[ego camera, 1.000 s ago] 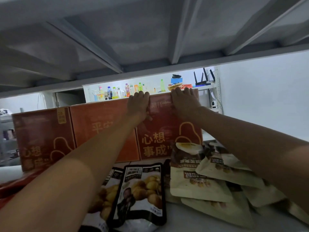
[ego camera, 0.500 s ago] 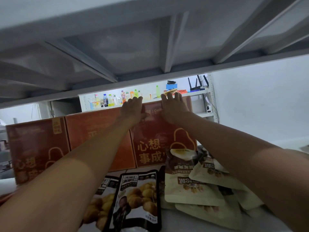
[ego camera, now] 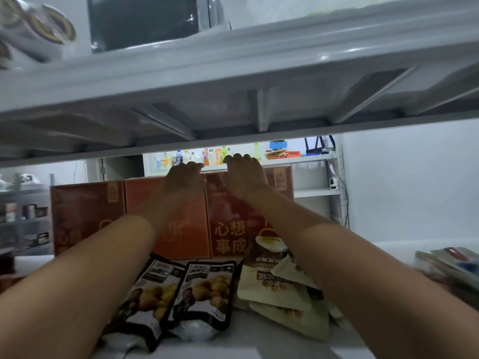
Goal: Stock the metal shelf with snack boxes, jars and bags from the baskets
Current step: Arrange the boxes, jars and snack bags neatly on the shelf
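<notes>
While both hands sit at the top of the row of 3 red boxes as they did 1 second ago, the view has tipped upward, so the top of the upper shelf (ego camera: 233, 81) now shows. The left hand (ego camera: 185, 181) has slid off the right red box (ego camera: 225, 218) and across the seam. Its fingers (ego camera: 191, 167) now bend over the top corner of the middle red box (ego camera: 186, 239). The right hand (ego camera: 245, 177) holds the right red box, with its fingers (ego camera: 241, 160) hooked over the top edge.

That box stands upright directly below the right fingers, touching the middle one. The left red box (ego camera: 83, 216) stands well to the left of the left fingers. The box looks placed, and the hands seem only to be squaring it with its neighbours, so letting go is probably next.

The right box reads "心想事成" in gold. The middle box shows "乐", with the rest hidden behind the left arm. Below the wrists, nearer the person than the fingers, 2 black snack bags (ego camera: 207, 291) with pictures of round golden pieces lie on the shelf board (ego camera: 259, 340). Cream bags (ego camera: 274, 288) lie beside them. The print on both kinds of bag is too blurred to read.
</notes>
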